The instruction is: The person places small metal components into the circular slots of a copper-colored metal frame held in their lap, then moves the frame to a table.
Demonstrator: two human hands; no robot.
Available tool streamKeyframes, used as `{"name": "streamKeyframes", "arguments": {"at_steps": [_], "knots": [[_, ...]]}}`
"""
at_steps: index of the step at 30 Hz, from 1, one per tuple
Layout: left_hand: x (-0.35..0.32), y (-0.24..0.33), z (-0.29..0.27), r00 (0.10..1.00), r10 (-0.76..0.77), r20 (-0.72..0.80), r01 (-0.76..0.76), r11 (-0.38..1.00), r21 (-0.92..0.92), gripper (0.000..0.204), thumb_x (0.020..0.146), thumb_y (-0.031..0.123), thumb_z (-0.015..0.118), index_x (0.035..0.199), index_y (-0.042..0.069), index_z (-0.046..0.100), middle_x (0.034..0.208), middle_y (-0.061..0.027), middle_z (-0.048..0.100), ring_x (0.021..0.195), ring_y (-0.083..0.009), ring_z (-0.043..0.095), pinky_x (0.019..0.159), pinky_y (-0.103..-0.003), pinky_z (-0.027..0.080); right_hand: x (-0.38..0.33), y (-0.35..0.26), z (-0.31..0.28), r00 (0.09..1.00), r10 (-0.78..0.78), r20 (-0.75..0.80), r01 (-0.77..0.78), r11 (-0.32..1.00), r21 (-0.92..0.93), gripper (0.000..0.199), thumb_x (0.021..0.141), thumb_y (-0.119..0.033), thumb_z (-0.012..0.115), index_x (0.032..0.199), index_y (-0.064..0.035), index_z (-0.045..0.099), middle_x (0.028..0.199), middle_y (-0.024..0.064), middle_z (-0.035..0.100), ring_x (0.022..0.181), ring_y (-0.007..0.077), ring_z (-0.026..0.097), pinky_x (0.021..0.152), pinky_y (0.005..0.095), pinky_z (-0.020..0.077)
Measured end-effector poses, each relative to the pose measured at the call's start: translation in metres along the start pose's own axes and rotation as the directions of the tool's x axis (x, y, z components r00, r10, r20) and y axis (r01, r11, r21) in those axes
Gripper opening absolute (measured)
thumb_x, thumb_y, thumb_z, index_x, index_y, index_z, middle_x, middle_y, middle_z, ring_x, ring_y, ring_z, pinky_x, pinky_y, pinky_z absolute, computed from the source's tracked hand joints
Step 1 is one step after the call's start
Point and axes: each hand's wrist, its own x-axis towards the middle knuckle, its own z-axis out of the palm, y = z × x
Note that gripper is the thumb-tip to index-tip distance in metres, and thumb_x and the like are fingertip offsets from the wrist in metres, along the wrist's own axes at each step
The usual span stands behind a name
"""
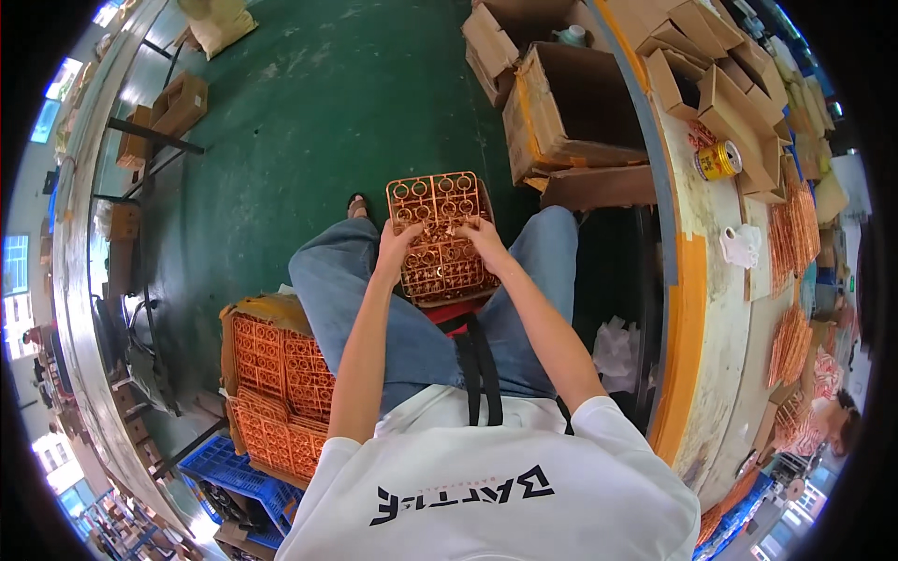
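An orange moulded sprue frame with rows of rings lies across my lap, tilted up between my knees. More orange ringed pieces sit under and below it, apparently in a box whose sides are mostly covered. My left hand is closed at the frame's left edge, fingertips reaching in toward its middle. From the right, my right hand pinches at the middle of the frame. Small parts near the fingertips are too fine to make out.
At lower left, a carton holds stacked orange sprue frames beside a blue crate. Open cartons stand ahead right. The right-hand workbench bears a yellow can, small boxes and more orange frames.
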Motion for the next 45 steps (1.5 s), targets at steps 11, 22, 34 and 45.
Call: {"name": "streamKeyframes", "arguments": {"at_steps": [11, 22, 34, 45], "knots": [[0.02, -0.043, -0.002, 0.986, -0.146, 0.086, 0.134, 0.983, 0.127, 0.017, 0.084, -0.004, 0.053, 0.1, -0.011, 0.055, 0.091, -0.0169, 0.064, 0.079, -0.0236, 0.066, 0.064, -0.03, 0.057, -0.022, -0.016, -0.017, 0.988, 0.017, 0.155, -0.007, 0.998, -0.066, 0.019, 0.083, -0.007, 0.06, 0.102, -0.0029, 0.056, 0.087, 0.005, 0.063, 0.075, 0.013, 0.063, 0.056, 0.0245, 0.053], [0.034, -0.049, -0.024, 0.883, -0.469, -0.008, 0.469, 0.881, 0.069, 0.032, 0.082, 0.008, 0.051, 0.113, 0.002, 0.051, 0.099, -0.0099, 0.051, 0.087, -0.0235, 0.053, 0.075, -0.039, 0.053, -0.016, -0.009, -0.008, 0.98, 0.102, 0.171, -0.082, 0.99, -0.118, 0.024, 0.081, -0.01, 0.064, 0.102, -0.006, 0.052, 0.088, 0.0057, 0.063, 0.074, 0.0145, 0.064, 0.055, 0.024, 0.0503], [0.036, -0.023, -0.021, 0.964, -0.152, 0.22, 0.213, 0.932, -0.292, 0.037, 0.089, 0.022, 0.056, 0.12, 0.005, 0.043, 0.11, -0.0094, 0.056, 0.09, -0.0199, 0.061, 0.074, -0.031, 0.052, -0.001, 0.019, -0.02, 0.946, 0.324, -0.022, -0.319, 0.913, -0.256, 0.009, 0.081, -0.004, 0.051, 0.08, -0.0031, 0.059, 0.07, 0.0082, 0.06, 0.05, 0.0116, 0.055, 0.04, 0.0252, 0.0403], [0.057, -0.042, -0.062, 0.975, -0.223, 0.009, 0.221, 0.956, -0.195, 0.016, 0.088, 0.011, 0.052, 0.101, 0.001, 0.052, 0.091, -0.0078, 0.059, 0.074, -0.0175, 0.058, 0.069, -0.032, 0.051, -0.01, 0.007, 0.003, 0.954, 0.28, 0.11, -0.291, 0.95, 0.11, 0.014, 0.085, -0.011, 0.057, 0.097, -0.0045, 0.054, 0.092, 0.0075, 0.063, 0.083, 0.0183, 0.064, 0.075, 0.0289, 0.0524]]}}
